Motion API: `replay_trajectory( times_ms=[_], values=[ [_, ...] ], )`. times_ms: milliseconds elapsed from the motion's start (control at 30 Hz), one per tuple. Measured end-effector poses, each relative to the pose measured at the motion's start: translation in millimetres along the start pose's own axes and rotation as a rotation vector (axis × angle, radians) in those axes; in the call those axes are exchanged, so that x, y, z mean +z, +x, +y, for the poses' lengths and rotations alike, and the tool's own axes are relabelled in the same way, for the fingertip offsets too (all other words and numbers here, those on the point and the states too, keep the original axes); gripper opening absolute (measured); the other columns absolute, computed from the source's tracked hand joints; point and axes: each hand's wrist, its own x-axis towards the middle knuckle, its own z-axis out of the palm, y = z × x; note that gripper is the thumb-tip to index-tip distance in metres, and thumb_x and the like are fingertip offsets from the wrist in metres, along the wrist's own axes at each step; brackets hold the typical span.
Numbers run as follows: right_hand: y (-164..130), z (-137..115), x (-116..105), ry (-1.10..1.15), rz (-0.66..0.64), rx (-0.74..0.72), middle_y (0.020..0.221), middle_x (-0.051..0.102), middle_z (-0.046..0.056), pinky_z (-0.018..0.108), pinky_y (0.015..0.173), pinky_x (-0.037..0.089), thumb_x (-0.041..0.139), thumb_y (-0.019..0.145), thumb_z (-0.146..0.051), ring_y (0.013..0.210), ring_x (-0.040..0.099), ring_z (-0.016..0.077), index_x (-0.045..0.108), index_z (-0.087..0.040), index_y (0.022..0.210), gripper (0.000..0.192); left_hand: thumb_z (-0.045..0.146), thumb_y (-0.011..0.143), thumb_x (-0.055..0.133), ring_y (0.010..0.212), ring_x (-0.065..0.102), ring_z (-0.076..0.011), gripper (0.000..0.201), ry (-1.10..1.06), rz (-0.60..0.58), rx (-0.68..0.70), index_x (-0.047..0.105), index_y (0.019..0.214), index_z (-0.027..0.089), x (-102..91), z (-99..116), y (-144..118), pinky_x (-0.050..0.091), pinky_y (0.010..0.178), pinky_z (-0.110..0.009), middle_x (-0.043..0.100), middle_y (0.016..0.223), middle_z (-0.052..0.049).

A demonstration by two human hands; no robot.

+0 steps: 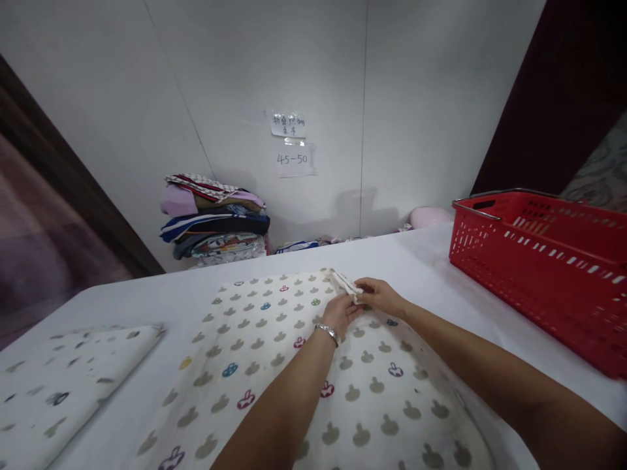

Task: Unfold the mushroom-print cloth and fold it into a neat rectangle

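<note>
A white cloth [274, 339] printed with grey and coloured mushroom shapes lies spread before me on the white table. At its far right corner, my right hand [382, 297] pinches the raised, bunched edge of the cloth between thumb and fingers. My left hand [341, 316], with a silver bracelet at the wrist, is right beside it, its fingers closed on the same corner. Some fingertips of both hands are hidden by the folds and by each other.
Left stands a folded patterned white cloth [73, 378] on the table [406, 254]. A red basket [539, 281] with metal handles sits at right. Beyond the far edge are a stack of folded fabrics [215, 219] and a pink item [430, 216]. Paper signs [296, 160] hang on the wall.
</note>
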Motion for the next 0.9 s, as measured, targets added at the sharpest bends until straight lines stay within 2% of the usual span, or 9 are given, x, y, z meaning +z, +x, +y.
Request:
replay_trajectory(
  times_ms=[67, 133, 233, 333, 433, 700, 900],
  values=[
    [0.7, 1.4, -3.4, 0.046, 0.009, 0.036, 0.083, 0.065, 0.001, 0.028, 0.066, 0.047, 0.058, 0.071, -0.032, 0.072, 0.057, 0.0155, 0.063, -0.017, 0.099, 0.033, 0.015, 0.074, 0.060, 0.068, 0.061, -0.0124, 0.009, 0.002, 0.010, 0.005, 0.059, 0.082, 0.014, 0.9, 0.0, 0.5, 0.051, 0.072, -0.024, 0.064, 0.074, -0.004],
    [1.7, -0.6, -7.5, 0.012, 0.081, 0.050, 0.081, 0.066, 0.002, 0.029, 0.066, 0.048, 0.055, 0.072, -0.031, 0.071, 0.059, 0.0162, 0.064, -0.017, 0.098, 0.031, 0.012, 0.072, 0.060, 0.063, 0.060, -0.0111, 0.006, 0.009, 0.020, 0.015, 0.057, 0.077, 0.015, 2.5, 0.5, 1.0, 0.051, 0.069, -0.023, 0.061, 0.068, -0.002],
    [2.8, -9.5, -12.2, -0.153, 0.218, -0.040, 0.090, 0.067, 0.004, 0.032, 0.075, 0.048, 0.053, 0.074, -0.027, 0.079, 0.060, 0.0181, 0.065, -0.019, 0.099, 0.028, 0.012, 0.070, 0.062, 0.058, 0.059, -0.0097, 0.010, 0.023, 0.029, 0.034, 0.053, 0.070, 0.016, 6.7, 2.9, 2.4, 0.051, 0.065, -0.022, 0.057, 0.062, 0.000],
    [1.7, -18.0, -12.7, -0.248, 0.165, -0.139, 0.098, 0.067, 0.004, 0.033, 0.080, 0.048, 0.052, 0.077, -0.025, 0.086, 0.061, 0.0183, 0.065, -0.022, 0.102, 0.029, 0.013, 0.069, 0.064, 0.056, 0.057, -0.0091, 0.012, 0.032, 0.037, 0.035, 0.054, 0.074, 0.016, 11.0, 6.8, 3.6, 0.050, 0.061, -0.022, 0.057, 0.063, 0.001],
    [-1.1, -20.5, -11.0, -0.247, 0.103, -0.148, 0.099, 0.067, 0.004, 0.031, 0.077, 0.050, 0.050, 0.079, -0.025, 0.087, 0.062, 0.0178, 0.062, -0.022, 0.109, 0.033, 0.015, 0.067, 0.065, 0.058, 0.059, -0.0105, 0.015, 0.039, 0.048, 0.039, 0.054, 0.077, 0.016, 14.0, 10.4, 3.0, 0.049, 0.059, -0.022, 0.059, 0.065, 0.000],
    [-6.0, -27.4, -12.9, -0.387, 0.150, -0.236, 0.103, 0.066, 0.004, 0.032, 0.079, 0.051, 0.046, 0.084, -0.027, 0.092, 0.062, 0.0187, 0.057, -0.023, 0.117, 0.035, 0.012, 0.063, 0.067, 0.058, 0.061, -0.0124, 0.021, 0.060, 0.061, 0.062, 0.054, 0.079, 0.016, 22.7, 16.7, 0.3, 0.048, 0.060, -0.024, 0.062, 0.066, -0.001],
    [-10.8, -35.9, -17.4, -0.476, 0.054, -0.347, 0.113, 0.063, 0.007, 0.037, 0.088, 0.046, 0.044, 0.082, -0.019, 0.100, 0.060, 0.0205, 0.050, -0.022, 0.126, 0.044, 0.012, 0.064, 0.066, 0.056, 0.059, -0.0111, 0.018, 0.064, 0.047, 0.084, 0.055, 0.079, 0.016, 24.7, 21.6, 0.5, 0.047, 0.058, -0.023, 0.062, 0.066, -0.001]
  ],
)
